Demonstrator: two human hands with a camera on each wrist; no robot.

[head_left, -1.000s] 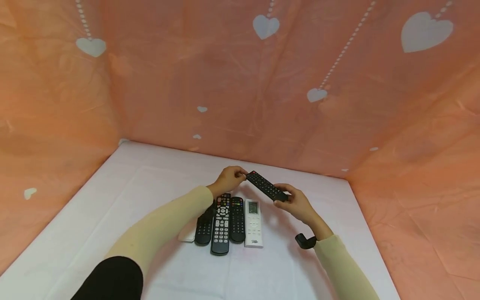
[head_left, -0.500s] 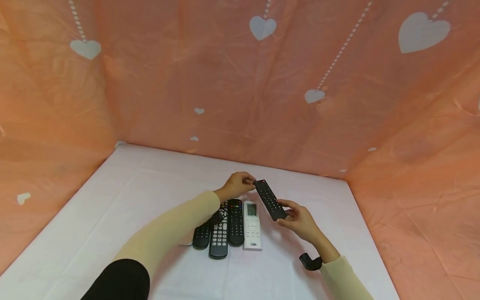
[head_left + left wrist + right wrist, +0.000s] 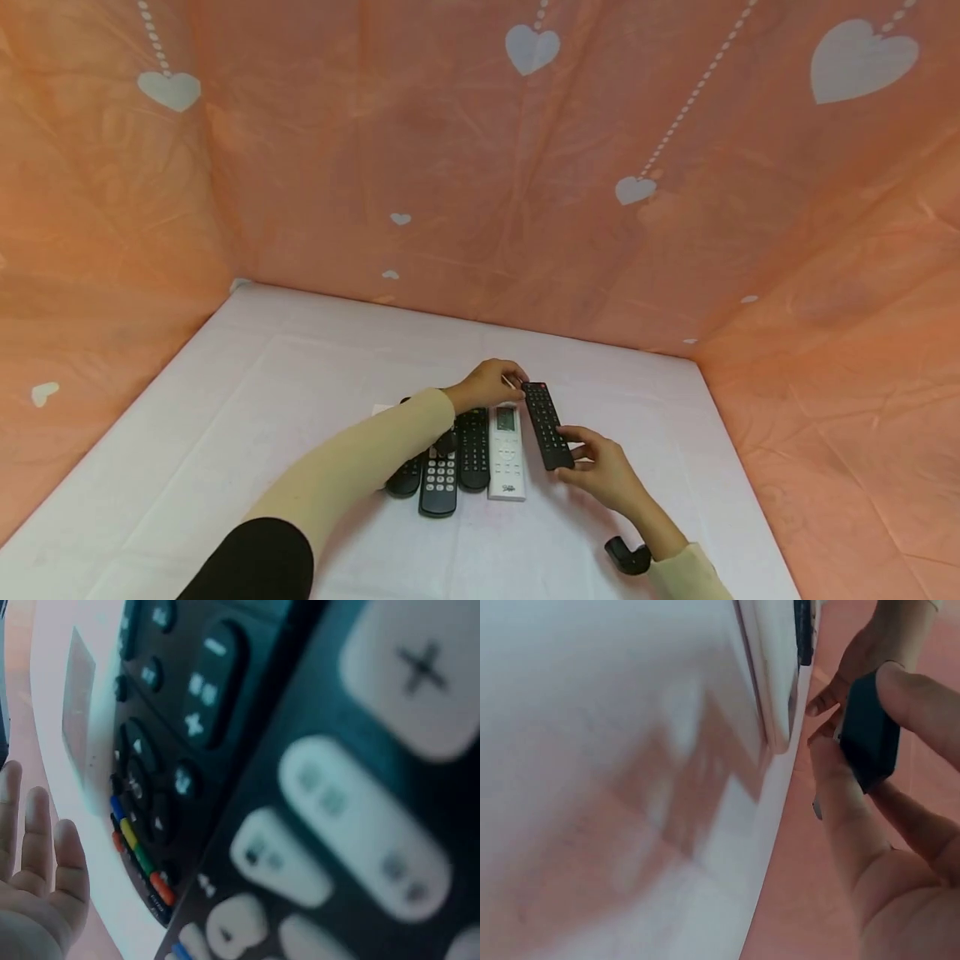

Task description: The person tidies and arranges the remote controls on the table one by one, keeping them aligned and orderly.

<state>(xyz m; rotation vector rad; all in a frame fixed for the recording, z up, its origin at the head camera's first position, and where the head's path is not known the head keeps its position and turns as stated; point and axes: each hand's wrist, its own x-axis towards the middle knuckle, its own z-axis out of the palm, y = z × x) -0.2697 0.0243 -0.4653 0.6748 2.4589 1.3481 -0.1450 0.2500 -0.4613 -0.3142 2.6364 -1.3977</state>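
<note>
A slim black remote control (image 3: pixel 547 427) with a red button is held at a tilt above the white tabletop, right of a row of remotes. My right hand (image 3: pixel 603 475) pinches its near end between thumb and fingers; the right wrist view shows the dark end of this remote (image 3: pixel 870 735) in the grip. My left hand (image 3: pixel 491 383) reaches over the row and pinches the far left corner with its fingertips. Just left of the held remote lies a white remote (image 3: pixel 507 458) with a small screen. In the left wrist view, my left fingers (image 3: pixel 34 847) show at the left edge.
Several black remotes lie side by side, among them a short one (image 3: pixel 473 454) and a longer one (image 3: pixel 438 483) with pale buttons. My left sleeve (image 3: pixel 360 450) covers part of the row. A white cloth (image 3: pixel 300 367) covers the table, with orange heart-printed sheeting (image 3: pixel 465 167) around it.
Both hands have brought the black remote nearer and lower, to the right of the white one. It has turned from slanting sideways to nearly parallel with the row.
</note>
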